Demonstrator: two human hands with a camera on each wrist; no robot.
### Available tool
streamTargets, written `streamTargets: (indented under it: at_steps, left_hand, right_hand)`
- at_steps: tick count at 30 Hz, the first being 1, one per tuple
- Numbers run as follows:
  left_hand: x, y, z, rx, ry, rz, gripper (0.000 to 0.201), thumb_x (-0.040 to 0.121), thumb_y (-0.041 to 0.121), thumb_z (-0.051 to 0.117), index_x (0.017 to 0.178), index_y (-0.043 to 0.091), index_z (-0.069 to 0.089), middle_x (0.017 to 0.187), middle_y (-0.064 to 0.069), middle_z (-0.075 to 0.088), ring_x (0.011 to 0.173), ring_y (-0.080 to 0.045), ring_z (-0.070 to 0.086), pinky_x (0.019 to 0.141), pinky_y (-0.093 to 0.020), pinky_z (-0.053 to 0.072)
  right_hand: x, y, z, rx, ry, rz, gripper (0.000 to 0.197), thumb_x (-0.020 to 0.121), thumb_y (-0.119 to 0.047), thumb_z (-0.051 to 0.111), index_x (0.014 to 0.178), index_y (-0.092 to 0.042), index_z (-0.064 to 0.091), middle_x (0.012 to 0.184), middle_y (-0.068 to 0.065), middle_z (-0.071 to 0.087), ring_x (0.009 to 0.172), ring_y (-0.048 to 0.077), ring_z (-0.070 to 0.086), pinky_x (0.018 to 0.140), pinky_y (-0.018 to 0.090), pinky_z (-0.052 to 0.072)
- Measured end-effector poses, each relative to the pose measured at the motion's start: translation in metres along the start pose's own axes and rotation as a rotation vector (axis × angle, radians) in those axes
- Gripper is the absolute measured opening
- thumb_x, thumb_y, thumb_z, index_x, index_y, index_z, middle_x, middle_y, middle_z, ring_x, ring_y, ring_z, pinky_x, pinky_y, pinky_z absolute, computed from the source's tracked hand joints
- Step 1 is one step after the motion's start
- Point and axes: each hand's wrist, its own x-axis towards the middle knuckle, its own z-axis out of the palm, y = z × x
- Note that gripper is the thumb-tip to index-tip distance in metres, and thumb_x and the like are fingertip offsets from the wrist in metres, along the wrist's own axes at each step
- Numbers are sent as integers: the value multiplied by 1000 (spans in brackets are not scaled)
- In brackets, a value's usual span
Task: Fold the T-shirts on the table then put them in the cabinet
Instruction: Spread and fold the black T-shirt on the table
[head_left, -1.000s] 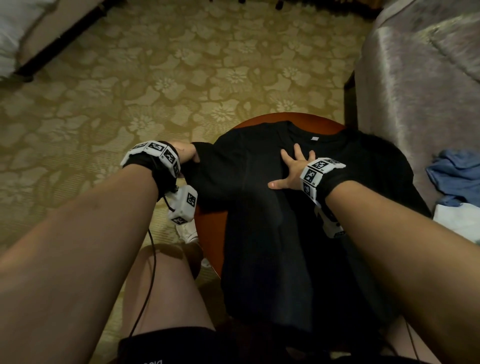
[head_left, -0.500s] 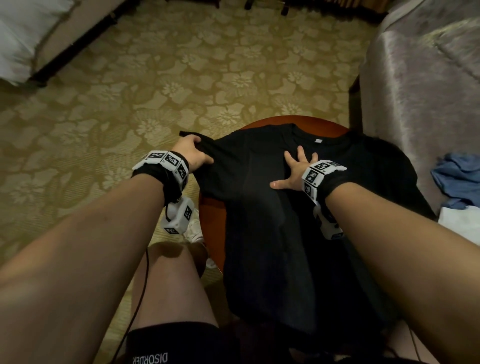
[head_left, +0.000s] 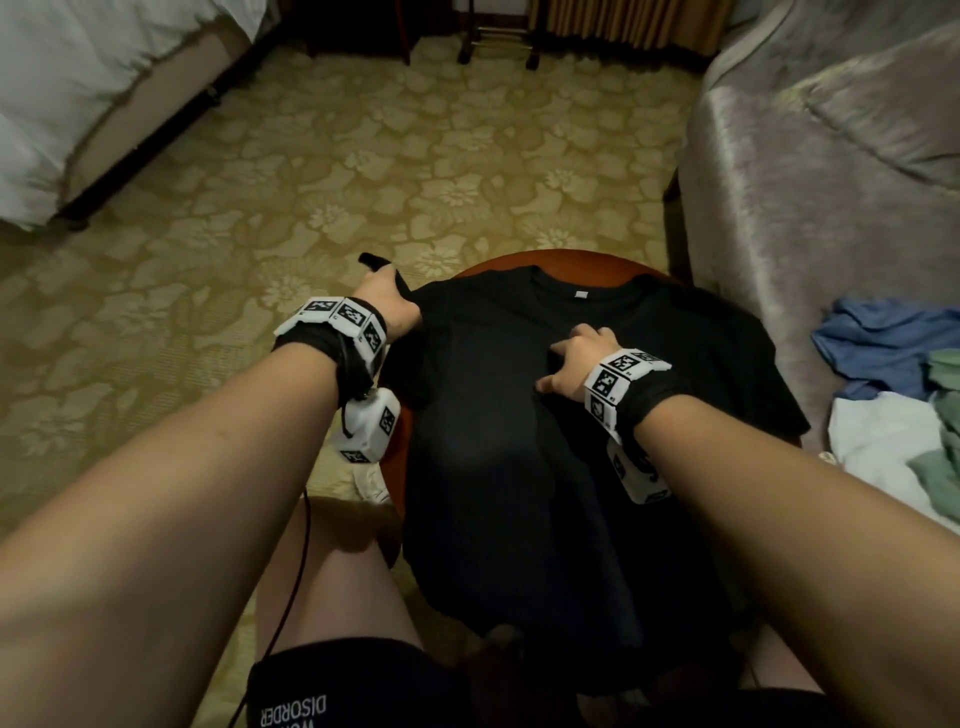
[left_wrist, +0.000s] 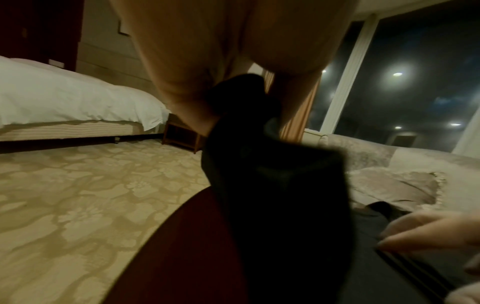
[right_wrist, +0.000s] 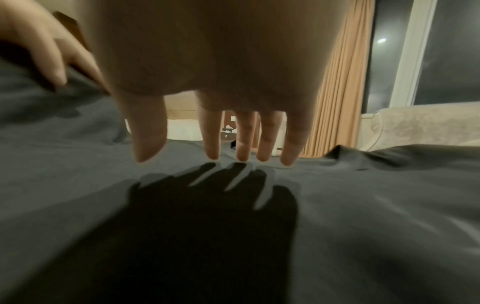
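Note:
A black T-shirt lies face up over a round red-brown table, its collar at the far side. My left hand grips the shirt's left sleeve and holds it lifted off the table's left edge; the left wrist view shows the black cloth hanging from my curled fingers. My right hand is over the shirt's chest. In the right wrist view its straight, spread fingers hover just above the cloth and cast a shadow on it.
A pile of blue, white and green clothes lies on the grey sofa at the right. A white bed stands at the far left. Patterned carpet lies beyond the table. My bare knees are under its near edge.
My left hand has raised the left sleeve and carried it farther from me. My right hand, earlier pressed flat and spread on the chest, has lifted slightly and drawn its fingers together.

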Motion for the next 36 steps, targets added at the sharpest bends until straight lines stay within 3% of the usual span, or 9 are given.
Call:
streamTargets:
  at_steps: [5, 8, 11, 15, 18, 21, 27, 32, 36]
  left_hand:
    - [-14, 38, 18, 35, -35, 101, 88, 87, 13, 62, 153, 9, 4, 156, -10, 21, 133, -28, 39, 85, -23, 35]
    - [-26, 60, 36, -202, -168, 177, 89, 86, 12, 66, 153, 31, 10, 134, 10, 37, 111, -26, 58, 87, -33, 53]
    - [-24, 68, 50, -422, -65, 161, 68, 94, 15, 57, 150, 34, 23, 118, 8, 47, 93, -26, 68, 80, -42, 58]
    - [-15, 61, 67, -37, -57, 152, 51, 94, 7, 42, 144, 17, 40, 147, -6, 42, 127, -27, 48, 103, -32, 42]
    - [-18, 54, 95, 235, -208, 96, 59, 98, 24, 47, 151, 21, 22, 159, -7, 14, 145, -31, 18, 116, -38, 23]
    - [-18, 60, 115, 384, -252, 15, 73, 95, 49, 47, 153, 30, 7, 161, -5, -4, 146, -37, -3, 118, -51, 9]
    - [-15, 70, 122, 555, -296, -31, 107, 74, 79, 49, 152, 33, -7, 159, -6, -18, 144, -42, -11, 115, -55, 2]
    - [-9, 71, 124, 622, -283, -43, 124, 62, 79, 62, 151, 33, -11, 158, -7, -20, 144, -42, -10, 115, -57, 6]
    - [2, 89, 123, 552, -279, -89, 129, 55, 70, 76, 153, 25, 5, 159, -13, -5, 145, -40, 6, 114, -57, 22]
  right_hand:
    - [-5, 13, 3, -26, -17, 38, 74, 75, -61, 65, 140, -30, 43, 142, 3, 31, 132, 29, 27, 106, 47, 35]
    - [-5, 19, 6, -13, -52, 42, 81, 75, -58, 67, 145, -32, 35, 147, 3, 23, 134, 29, 25, 109, 45, 33]
    - [-3, 28, 7, 0, -55, 11, 81, 78, -56, 66, 146, -34, 31, 148, 1, 22, 135, 28, 25, 109, 43, 32]
    - [-3, 36, 11, 47, -21, -25, 74, 82, -52, 64, 146, -33, 32, 147, -1, 23, 132, 26, 26, 106, 37, 31]
    - [0, 42, 12, 145, -1, -47, 68, 84, -48, 63, 144, -31, 37, 144, -3, 26, 129, 25, 28, 106, 34, 30]
    - [7, 54, 13, 323, 20, -28, 60, 87, -39, 62, 142, -28, 42, 146, -2, 30, 132, 24, 30, 111, 35, 28]
    - [12, 107, 10, 549, 194, 194, 49, 90, -31, 59, 137, -21, 50, 144, 5, 40, 131, 28, 42, 110, 36, 35]
    - [9, 176, -5, 450, 215, 388, 56, 94, -28, 50, 147, -17, 33, 152, 12, 28, 136, 35, 32, 112, 42, 32]
    - [5, 209, -3, 488, 207, 525, 56, 96, -29, 47, 144, -9, 29, 149, 17, 27, 136, 36, 31, 111, 45, 31]
